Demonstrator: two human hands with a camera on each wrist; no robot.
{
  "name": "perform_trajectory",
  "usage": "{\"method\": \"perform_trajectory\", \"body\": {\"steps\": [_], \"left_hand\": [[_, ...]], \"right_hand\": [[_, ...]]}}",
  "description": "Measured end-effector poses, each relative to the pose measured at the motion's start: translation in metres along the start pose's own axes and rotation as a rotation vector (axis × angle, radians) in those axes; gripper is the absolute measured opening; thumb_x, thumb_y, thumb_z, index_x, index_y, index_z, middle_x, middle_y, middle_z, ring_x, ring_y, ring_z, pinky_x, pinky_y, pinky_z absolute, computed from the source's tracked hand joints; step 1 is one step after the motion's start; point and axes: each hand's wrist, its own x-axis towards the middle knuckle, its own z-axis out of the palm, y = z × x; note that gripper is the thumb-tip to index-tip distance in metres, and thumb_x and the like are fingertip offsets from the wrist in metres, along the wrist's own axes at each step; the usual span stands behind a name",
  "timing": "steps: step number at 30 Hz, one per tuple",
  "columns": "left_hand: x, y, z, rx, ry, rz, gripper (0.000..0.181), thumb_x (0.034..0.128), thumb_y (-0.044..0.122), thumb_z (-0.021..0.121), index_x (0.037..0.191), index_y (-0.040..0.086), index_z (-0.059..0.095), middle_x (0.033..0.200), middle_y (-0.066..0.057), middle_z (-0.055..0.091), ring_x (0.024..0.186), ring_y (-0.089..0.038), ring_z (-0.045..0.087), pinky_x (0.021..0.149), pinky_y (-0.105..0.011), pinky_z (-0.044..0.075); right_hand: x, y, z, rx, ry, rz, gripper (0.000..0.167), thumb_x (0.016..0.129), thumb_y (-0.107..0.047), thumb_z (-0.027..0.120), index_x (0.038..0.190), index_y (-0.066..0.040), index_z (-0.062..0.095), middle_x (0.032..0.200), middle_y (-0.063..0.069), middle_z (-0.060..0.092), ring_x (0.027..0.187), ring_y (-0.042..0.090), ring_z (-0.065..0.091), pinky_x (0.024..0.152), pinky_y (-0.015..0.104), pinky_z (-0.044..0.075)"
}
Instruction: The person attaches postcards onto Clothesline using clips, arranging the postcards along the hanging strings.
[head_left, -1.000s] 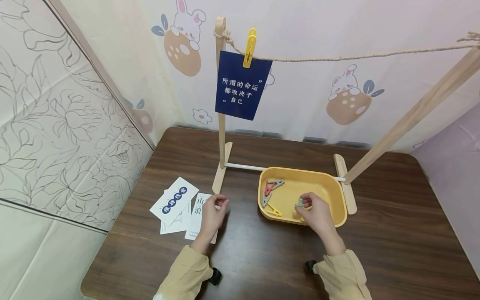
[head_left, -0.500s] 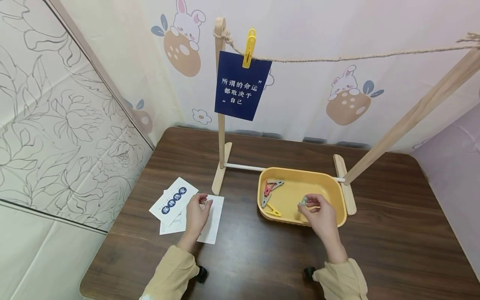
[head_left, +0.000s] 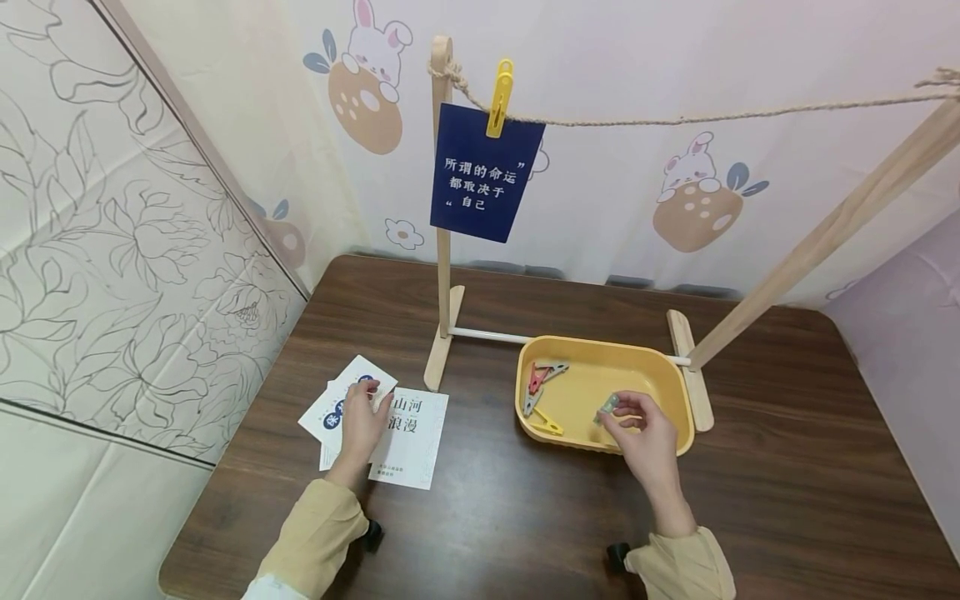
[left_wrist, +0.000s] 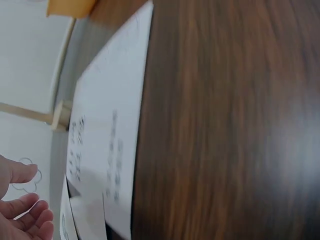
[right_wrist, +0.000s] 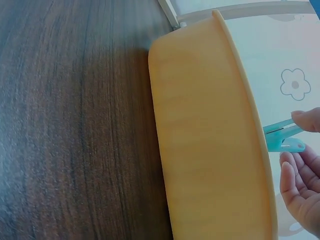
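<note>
Currently, a translucent green plastic peg point(right_wrist: 281, 144) is pinched between thumb and fingers of the right hand point(head_left: 651, 435), at the right half of a yellow plastic basin point(head_left: 600, 375). Red, grey and yellow plastic pegs point(head_left: 546, 423) lie at its left end, and a white rod point(head_left: 491, 335) runs behind it. The empty left hand point(head_left: 363, 427), thumb and fingers apart, hovers above white paper cards point(head_left: 411, 442) on the dark wooden counter point(head_left: 510, 508), covering some print; one card is mostly hidden. Fingers mask the green peg's end
</note>
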Motion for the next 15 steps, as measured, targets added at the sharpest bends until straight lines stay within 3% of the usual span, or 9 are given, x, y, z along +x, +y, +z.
{"method": "perform_trajectory", "body": {"steps": [7, 15], "left_hand": [[0.016, -0.014, -0.007, 0.057, -0.041, 0.002, 0.039, 0.0906, 0.007, 0.066, 0.12, -0.015, 0.052, 0.116, -0.031, 0.056, 0.112, -0.044, 0.052, 0.099, -0.052, 0.043], [0.034, -0.025, -0.015, 0.142, -0.095, -0.028, 0.047, 0.092, 0.014, 0.067, 0.126, -0.015, 0.05, 0.125, -0.031, 0.051, 0.115, -0.043, 0.048, 0.098, -0.051, 0.041]], "right_hand": [[-0.003, 0.003, 0.001, 0.046, 0.021, -0.006, 0.03, 0.08, 0.002, 0.077, 0.107, 0.007, 0.064, 0.098, 0.022, 0.067, 0.076, -0.009, 0.053, 0.066, 0.006, 0.044], [-0.005, 0.005, 0.001, 0.07, 0.041, -0.01, 0.031, 0.08, 0.002, 0.077, 0.108, 0.007, 0.064, 0.097, 0.021, 0.066, 0.076, -0.009, 0.053, 0.067, 0.007, 0.046]]}}
